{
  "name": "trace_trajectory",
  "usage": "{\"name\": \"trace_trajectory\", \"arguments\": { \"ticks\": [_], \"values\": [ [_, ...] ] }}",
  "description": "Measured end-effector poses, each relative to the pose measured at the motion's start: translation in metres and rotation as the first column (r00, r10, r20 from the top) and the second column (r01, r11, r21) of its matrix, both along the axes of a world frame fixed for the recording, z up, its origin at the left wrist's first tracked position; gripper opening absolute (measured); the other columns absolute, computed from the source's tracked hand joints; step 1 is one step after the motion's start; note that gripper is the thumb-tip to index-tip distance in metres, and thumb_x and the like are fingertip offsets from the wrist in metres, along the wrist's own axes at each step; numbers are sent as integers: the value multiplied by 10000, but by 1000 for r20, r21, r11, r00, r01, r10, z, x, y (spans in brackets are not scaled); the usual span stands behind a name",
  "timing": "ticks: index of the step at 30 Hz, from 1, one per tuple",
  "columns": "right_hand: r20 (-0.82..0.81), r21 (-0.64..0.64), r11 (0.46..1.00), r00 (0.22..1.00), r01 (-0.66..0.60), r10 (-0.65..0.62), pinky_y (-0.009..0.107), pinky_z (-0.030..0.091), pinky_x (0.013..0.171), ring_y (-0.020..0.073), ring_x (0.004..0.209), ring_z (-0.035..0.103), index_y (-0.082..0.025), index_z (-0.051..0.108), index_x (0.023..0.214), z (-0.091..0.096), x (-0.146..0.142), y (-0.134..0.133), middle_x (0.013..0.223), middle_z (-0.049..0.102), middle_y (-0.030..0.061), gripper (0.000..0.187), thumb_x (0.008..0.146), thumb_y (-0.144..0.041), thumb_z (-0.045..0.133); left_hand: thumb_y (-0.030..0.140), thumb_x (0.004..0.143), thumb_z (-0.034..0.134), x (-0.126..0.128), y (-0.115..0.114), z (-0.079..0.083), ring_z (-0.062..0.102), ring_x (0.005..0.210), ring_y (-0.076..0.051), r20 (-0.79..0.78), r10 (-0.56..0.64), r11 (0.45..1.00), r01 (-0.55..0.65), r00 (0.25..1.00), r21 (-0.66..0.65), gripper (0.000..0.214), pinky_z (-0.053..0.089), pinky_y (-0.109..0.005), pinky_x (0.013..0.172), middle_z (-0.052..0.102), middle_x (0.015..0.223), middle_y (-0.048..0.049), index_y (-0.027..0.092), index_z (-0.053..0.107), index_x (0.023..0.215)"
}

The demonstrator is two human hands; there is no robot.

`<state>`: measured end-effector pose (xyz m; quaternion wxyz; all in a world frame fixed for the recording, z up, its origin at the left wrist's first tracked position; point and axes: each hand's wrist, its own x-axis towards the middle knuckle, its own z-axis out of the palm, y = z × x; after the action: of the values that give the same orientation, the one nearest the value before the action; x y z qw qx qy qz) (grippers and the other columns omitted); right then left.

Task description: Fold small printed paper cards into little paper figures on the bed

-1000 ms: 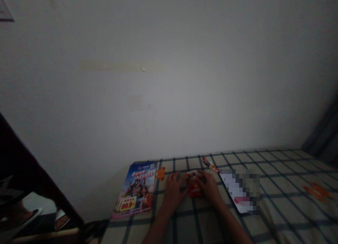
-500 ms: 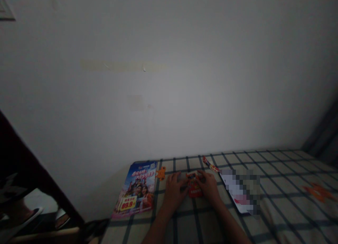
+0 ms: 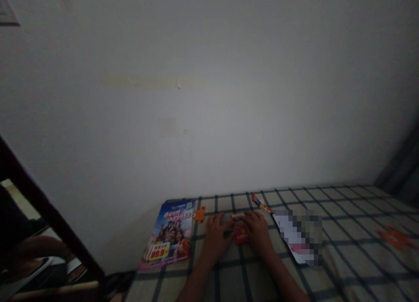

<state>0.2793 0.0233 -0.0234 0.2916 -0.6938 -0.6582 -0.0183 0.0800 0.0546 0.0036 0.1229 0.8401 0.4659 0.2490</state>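
A small red printed packet [image 3: 241,235] lies on the checked cloth between my two hands. My left hand [image 3: 216,233] rests at its left edge, with thumb and forefinger curved against it and the other fingers stretched on the cloth. My right hand [image 3: 258,228] lies over its upper right side, fingers bent onto it and covering that edge. Whether any fingertip reaches underneath cannot be made out in the dim light. Left of my left hand is a small orange animal-shaped cutout [image 3: 199,214].
Left of my hands lies a stack of glossy leaflets [image 3: 170,234]. A white card [image 3: 291,238], partly blurred out, with a printed strap [image 3: 262,204], lies to the right. Farther right, an orange print [image 3: 396,238] shows on the cloth. Behind stands a wall [image 3: 229,118]; a person's foot [image 3: 77,273] shows lower left.
My right hand's fingers have shifted slightly left over the red packet, covering more of its right side. My left hand has barely moved. At lower left, a person's arm has come into view.
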Motion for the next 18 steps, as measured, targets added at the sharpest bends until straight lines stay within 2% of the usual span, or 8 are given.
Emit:
{"name": "trace_trajectory", "arguments": {
  "ticks": [9,18],
  "values": [
    [56,-25,998,997,51,-50,429,377,1058,262,1294,453,-365,664,1233,-6,-4,-2,1353,608,17,434,885,-153,515,454,839,663,0,0,-1,407,1337,-313,-5,15,1000,-15,1000,20,400,316,-512,1146,537,1410,-78,303,689,1209],
    [-8,13,1000,1000,-13,14,410,389,1066,255,1279,471,-317,687,1210,-2,-2,-2,1346,616,30,381,891,-186,525,422,826,685,0,1,-5,403,1339,-312,-4,21,999,-20,1000,39,422,323,-513,1150,536,1409,-67,302,672,1230]
  ]
}}
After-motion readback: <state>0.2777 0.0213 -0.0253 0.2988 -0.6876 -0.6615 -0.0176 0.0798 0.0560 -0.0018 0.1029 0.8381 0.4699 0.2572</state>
